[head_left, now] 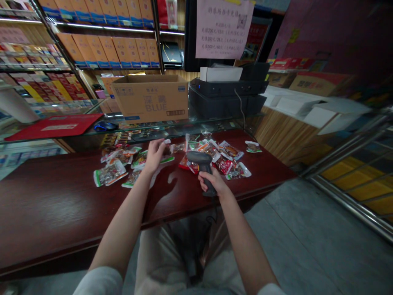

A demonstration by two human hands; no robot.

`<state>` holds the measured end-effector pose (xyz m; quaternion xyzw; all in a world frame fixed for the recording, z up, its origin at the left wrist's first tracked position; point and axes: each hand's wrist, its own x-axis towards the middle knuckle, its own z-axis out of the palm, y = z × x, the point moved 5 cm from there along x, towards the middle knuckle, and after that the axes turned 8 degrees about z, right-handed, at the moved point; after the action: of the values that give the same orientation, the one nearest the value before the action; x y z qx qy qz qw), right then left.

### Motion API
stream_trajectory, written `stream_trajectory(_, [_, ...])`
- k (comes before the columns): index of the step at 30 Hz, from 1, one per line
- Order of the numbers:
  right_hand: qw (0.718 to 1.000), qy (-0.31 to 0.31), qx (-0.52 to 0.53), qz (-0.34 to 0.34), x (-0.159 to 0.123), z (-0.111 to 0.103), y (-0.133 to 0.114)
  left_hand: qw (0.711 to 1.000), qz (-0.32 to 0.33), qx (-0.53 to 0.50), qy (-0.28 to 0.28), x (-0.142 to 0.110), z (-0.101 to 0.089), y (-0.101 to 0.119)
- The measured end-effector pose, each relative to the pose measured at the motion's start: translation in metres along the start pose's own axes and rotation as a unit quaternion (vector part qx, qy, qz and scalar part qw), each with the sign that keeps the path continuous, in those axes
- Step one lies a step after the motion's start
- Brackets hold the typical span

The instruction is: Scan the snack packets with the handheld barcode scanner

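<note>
My right hand (pixel 212 180) is wrapped round the handle of a dark grey barcode scanner (pixel 199 158), held over the near side of a pile of snack packets (pixel 208 148). The scanner's head points left. At the middle of the dark red table, the fingers of my left hand (pixel 156 153) are bent and closed on a small snack packet (pixel 166 150), which they partly hide. Left of that hand lie several more clear, green-edged packets (pixel 110 173). Another packet (pixel 253 146) sits apart at the right.
Behind the table (pixel 61 205), a glass counter carries a cardboard box (pixel 150 100), a blue-lit mouse (pixel 106 126), a red folder (pixel 55 126) and a black cash drawer (pixel 227 102). A metal railing (pixel 350 205) stands at the right. Shelves of boxes fill the back.
</note>
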<state>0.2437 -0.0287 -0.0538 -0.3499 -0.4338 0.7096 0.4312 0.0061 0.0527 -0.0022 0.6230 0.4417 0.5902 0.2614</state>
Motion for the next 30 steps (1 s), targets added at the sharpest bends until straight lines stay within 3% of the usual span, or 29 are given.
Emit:
stream_trajectory(3, [0.999, 0.027, 0.016, -0.019, 0.002, -0.005, -0.001, 0.968, -0.036, 0.229, 0.096, 0.001, -0.038, 0.004])
stream_trajectory(6, [0.997, 0.057, 0.038, -0.044, 0.004, -0.011, -0.001, 0.907, -0.1, 0.391, 0.118, -0.005, -0.069, 0.001])
stream_trajectory(8, [0.995, 0.07, 0.046, -0.052, 0.005, -0.013, -0.001, 0.88, -0.079, 0.448, 0.135, -0.009, -0.078, 0.001])
stream_trajectory(11, [0.995, 0.07, 0.043, -0.048, 0.005, -0.013, -0.002, 0.886, 0.034, 0.447, 0.114, -0.007, -0.061, -0.001])
stream_trajectory(14, [0.996, 0.066, 0.038, -0.047, 0.004, -0.012, -0.002, 0.931, 0.107, 0.348, -0.033, 0.001, -0.012, -0.017])
stream_trajectory(16, [0.996, 0.067, 0.039, -0.048, 0.005, -0.013, -0.002, 0.946, 0.098, 0.287, -0.114, 0.004, 0.021, -0.033])
stream_trajectory(19, [0.996, 0.07, 0.04, -0.049, 0.007, -0.014, 0.001, 0.946, 0.039, 0.279, -0.159, 0.005, 0.049, -0.056])
stream_trajectory(22, [0.996, 0.069, 0.04, -0.047, 0.008, -0.015, 0.002, 0.94, 0.038, 0.308, -0.14, 0.003, 0.05, -0.064])
stream_trajectory(25, [0.996, 0.071, 0.038, -0.049, 0.009, -0.015, 0.002, 0.948, 0.044, 0.304, -0.088, 0.002, 0.034, -0.065])
stream_trajectory(30, [0.995, 0.074, 0.034, -0.05, 0.007, -0.014, 0.0, 0.986, -0.017, 0.166, -0.025, 0.007, 0.009, -0.073])
